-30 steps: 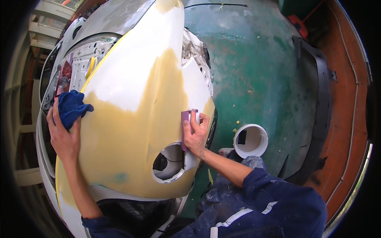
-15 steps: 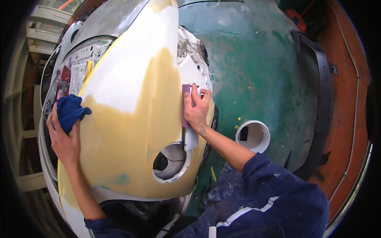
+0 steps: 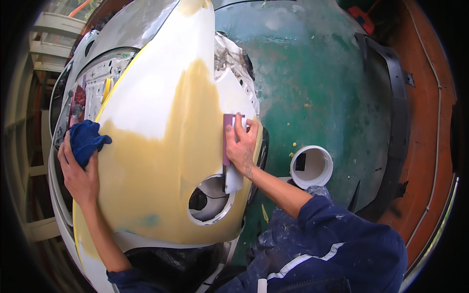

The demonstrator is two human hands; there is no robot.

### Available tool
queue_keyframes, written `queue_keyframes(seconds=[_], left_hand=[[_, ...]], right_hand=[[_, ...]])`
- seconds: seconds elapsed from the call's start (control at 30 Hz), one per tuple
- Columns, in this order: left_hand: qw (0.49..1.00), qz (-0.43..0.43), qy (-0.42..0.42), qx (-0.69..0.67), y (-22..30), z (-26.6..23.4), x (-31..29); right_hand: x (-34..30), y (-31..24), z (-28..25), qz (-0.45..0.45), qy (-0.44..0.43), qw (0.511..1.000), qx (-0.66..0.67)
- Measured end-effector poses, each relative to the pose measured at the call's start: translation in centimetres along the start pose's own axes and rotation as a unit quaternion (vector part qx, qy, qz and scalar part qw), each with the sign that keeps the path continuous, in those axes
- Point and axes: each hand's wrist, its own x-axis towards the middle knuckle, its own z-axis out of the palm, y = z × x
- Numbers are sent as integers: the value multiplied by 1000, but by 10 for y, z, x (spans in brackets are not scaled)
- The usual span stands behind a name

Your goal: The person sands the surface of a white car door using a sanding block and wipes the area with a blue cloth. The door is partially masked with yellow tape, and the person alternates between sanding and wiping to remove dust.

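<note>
I've got the purple block (image 3: 226,152) lying lengthwise on the right side of the curved panel (image 3: 146,180), a white sheet (image 3: 234,183) jutting below it. Panel's white with patchy tan, and at its left edge I see the blue cloth (image 3: 86,141), bunched and creased!

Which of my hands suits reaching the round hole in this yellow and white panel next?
Probably your right hand, nearer the hole, though gripping a purple block. Your left hand, holding a crumpled blue cloth, is by the left edge of the panel.
</note>
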Motion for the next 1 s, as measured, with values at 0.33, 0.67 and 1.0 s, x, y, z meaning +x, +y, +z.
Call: queue_keyframes(seconds=[0.33,0.67,1.0], left_hand=[[1000,15,9,0,-1,-1,1],[1000,5,-7,-5,-1,1,1],[1000,15,-9,-1,-7,-4,-5]], right_hand=[[45,2,5,0,18,1000,-16],[8,-16,-6,-31,-34,998,48],[-32,-25,-18,-47,-87,988,114]])
